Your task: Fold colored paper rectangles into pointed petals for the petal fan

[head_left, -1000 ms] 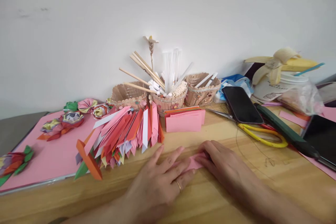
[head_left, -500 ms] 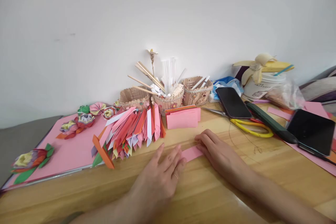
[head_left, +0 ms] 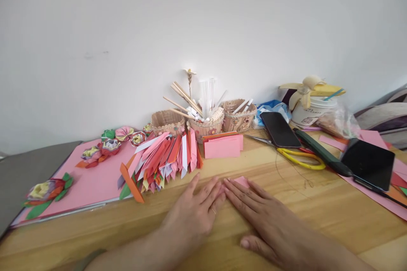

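A small pink paper strip [head_left: 243, 181] lies on the wooden table [head_left: 210, 245], mostly hidden under my hands. My left hand [head_left: 199, 205] rests with its fingers stretched over the strip's left end. Flat across the rest of the strip lies my right hand [head_left: 262, 209], its fingers spread and its thumb out to the side. The fingertips of both hands nearly meet over the paper. Just beyond my hands stand folded pink paper strips [head_left: 221, 148]. To their left is a fanned bundle of folded colored papers [head_left: 168, 156].
Small woven baskets [head_left: 205, 129] with sticks stand by the wall. At right are a phone [head_left: 280, 129], yellow-handled scissors [head_left: 300, 159], a dark green tool [head_left: 322, 152], another phone [head_left: 369, 163] and a lidded cup [head_left: 313, 112]. Paper flowers [head_left: 110, 146] lie on a pink sheet [head_left: 98, 182] at left.
My right hand has moved left and flattened from a bent-finger hold at the strip's right end to lying over the paper. My left hand stays nearly in place. The view has shifted slightly.
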Tool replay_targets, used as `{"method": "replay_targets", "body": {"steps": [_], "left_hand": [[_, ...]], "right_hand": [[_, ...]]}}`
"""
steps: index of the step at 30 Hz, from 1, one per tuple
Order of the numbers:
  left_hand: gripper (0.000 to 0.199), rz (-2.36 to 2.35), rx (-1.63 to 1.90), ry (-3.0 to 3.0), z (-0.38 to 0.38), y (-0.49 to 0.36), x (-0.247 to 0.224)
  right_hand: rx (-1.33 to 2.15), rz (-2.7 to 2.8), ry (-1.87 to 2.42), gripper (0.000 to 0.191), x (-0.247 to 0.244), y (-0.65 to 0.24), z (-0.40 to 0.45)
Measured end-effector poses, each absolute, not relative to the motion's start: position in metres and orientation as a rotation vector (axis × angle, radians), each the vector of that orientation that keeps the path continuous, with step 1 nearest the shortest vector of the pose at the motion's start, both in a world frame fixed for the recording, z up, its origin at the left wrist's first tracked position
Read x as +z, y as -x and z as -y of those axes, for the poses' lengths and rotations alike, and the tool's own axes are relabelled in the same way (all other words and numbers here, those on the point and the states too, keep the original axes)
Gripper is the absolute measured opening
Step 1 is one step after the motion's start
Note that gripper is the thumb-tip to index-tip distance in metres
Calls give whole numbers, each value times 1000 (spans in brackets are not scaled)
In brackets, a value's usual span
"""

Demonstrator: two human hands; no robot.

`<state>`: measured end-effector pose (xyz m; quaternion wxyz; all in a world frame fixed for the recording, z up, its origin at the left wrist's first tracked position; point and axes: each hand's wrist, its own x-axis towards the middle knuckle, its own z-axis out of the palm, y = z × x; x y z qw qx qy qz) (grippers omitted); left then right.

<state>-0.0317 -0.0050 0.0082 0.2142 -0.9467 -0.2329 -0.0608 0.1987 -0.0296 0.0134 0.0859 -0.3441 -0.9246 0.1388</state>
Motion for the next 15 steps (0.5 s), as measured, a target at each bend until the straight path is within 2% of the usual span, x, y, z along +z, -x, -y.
{"method": "replay_targets", "body": {"steps": [15], "left_hand": [[37,803,-329,2365,30,37,3]], "right_hand": [[463,2779,1140,70,21,-209,29]]}}
